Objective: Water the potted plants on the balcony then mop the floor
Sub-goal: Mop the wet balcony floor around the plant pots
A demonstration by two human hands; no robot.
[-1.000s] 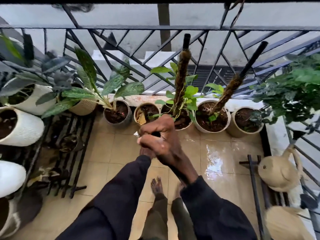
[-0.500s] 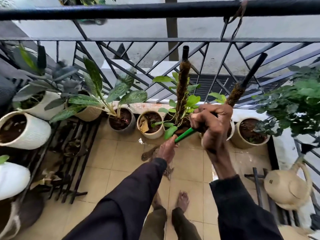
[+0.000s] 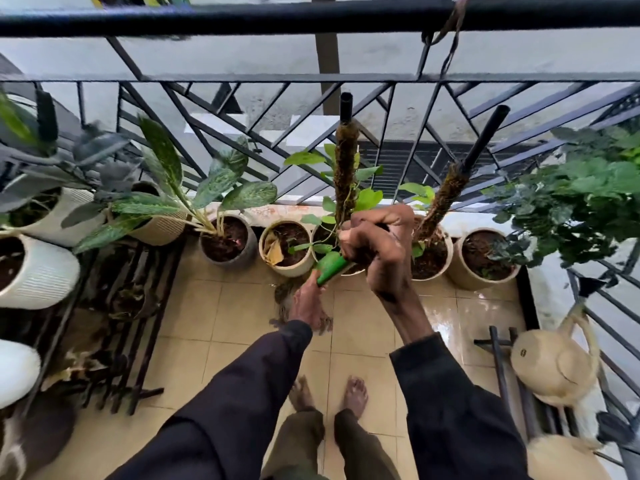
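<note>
A green mop handle [image 3: 330, 267] runs up towards me in the middle of the view. My right hand [image 3: 379, 242] is closed around its upper end. Lower down, my left hand [image 3: 308, 304] grips the same handle. The dark stringy mop head [image 3: 285, 299] rests on the beige floor tiles [image 3: 239, 317], partly hidden behind my left hand. A row of round potted plants [image 3: 289, 249] stands along the railing foot, two with moss poles [image 3: 346, 171]. The tiles at the right [image 3: 446, 313] shine wet.
A black metal railing [image 3: 311, 77] closes the balcony in front. White ribbed pots [image 3: 38, 271] sit on a dark metal rack [image 3: 131, 323] at the left. Beige watering cans [image 3: 554, 368] stand on a rack at the right, under a bushy plant [image 3: 581, 192]. My bare feet [image 3: 329, 396] are below.
My right hand rose and shifted right along the green handle, away from my left hand, which dropped lower. The view tilted up, so the top rail came into sight.
</note>
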